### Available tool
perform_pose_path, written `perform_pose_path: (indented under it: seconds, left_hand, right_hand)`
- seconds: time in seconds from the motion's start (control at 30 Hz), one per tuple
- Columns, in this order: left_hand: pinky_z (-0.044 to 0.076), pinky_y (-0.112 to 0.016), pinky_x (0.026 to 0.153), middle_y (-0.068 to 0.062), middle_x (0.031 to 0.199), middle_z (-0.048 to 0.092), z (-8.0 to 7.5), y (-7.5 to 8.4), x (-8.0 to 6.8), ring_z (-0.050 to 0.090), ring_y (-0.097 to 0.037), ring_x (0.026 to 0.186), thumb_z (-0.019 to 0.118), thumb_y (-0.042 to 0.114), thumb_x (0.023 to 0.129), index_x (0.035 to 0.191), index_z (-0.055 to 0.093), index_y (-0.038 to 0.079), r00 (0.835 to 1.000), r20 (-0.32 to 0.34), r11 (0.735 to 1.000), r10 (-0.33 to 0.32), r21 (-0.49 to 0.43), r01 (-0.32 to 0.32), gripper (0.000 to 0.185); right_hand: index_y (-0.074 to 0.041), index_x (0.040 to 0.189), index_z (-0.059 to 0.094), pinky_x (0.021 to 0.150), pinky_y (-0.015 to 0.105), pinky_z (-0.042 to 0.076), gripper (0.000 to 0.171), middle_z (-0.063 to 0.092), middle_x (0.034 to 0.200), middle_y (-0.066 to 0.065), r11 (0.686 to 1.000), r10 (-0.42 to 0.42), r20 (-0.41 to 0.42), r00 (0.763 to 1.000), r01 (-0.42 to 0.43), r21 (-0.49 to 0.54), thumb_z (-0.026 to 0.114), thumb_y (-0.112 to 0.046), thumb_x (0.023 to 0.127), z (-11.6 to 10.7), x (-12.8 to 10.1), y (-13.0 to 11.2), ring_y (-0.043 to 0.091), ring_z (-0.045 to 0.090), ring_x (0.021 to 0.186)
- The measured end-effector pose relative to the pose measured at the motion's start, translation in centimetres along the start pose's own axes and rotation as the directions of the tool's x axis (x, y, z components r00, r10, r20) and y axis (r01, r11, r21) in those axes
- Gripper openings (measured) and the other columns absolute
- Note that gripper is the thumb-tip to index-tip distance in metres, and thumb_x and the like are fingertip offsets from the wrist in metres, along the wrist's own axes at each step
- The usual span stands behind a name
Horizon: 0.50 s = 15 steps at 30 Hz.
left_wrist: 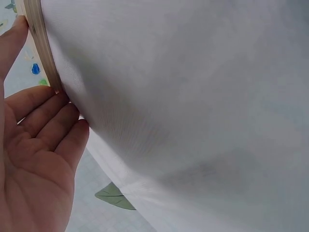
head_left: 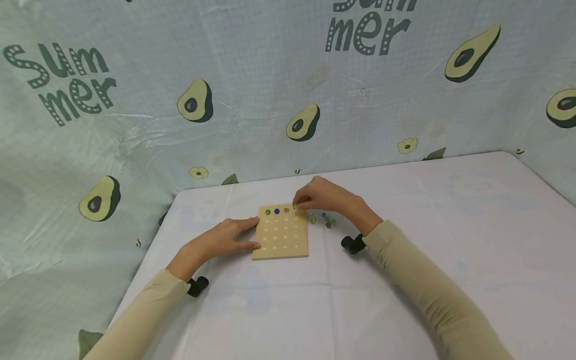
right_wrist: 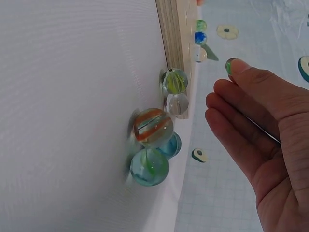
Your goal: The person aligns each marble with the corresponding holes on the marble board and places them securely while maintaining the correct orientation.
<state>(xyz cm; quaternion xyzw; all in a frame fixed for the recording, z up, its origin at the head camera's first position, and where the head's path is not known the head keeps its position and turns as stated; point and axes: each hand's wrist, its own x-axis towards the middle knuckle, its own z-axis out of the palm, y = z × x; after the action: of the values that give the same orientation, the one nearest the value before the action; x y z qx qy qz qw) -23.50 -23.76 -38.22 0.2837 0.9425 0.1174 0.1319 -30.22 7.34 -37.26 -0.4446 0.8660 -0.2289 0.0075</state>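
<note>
Marbles being hard, slick and prone to roll, the right hand pinched a small green glass marble over the square wooden peg board; flat-fingered left hand steadied its edge.

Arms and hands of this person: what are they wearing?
Both arms are in long beige sleeves that end at the wrists. The left hand and right hand are bare. A small black device sits under each wrist.

I see a white tablecloth and a wall sheet with avocado pictures (and "summer" words).
</note>
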Motion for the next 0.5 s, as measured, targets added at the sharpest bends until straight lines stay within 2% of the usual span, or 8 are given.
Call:
perform_pose_path:
  seconds: [0.23,0.5]
  left_hand:
    - [0.039,-0.048,0.116,-0.015,0.156,0.043,-0.1,0.0,-0.1,0.040,-0.030,0.146,0.067,0.058,0.093,0.155,0.039,0.002,1.000,-0.003,1.000,0.011,0.016,-0.011,0.088]
    - [0.039,-0.048,0.115,-0.017,0.156,0.043,-0.1,-0.2,0.0,0.040,-0.030,0.145,0.067,0.057,0.094,0.155,0.039,0.001,1.000,0.002,1.000,0.024,0.009,-0.024,0.088]
  right_hand:
    - [-0.009,0.106,0.080,0.078,0.023,0.058,0.015,0.078,0.099,0.000,1.000,-0.007,0.019,1.000,0.007,-0.013,0.075,-0.016,0.095,-0.1,0.6,-0.1,0.007,0.071,0.086]
    - [-0.009,0.107,0.080,0.078,0.024,0.058,0.016,0.078,0.098,0.000,0.998,0.054,0.031,0.998,-0.054,-0.019,0.076,-0.017,0.094,0.0,1.1,-0.3,0.007,0.070,0.084]
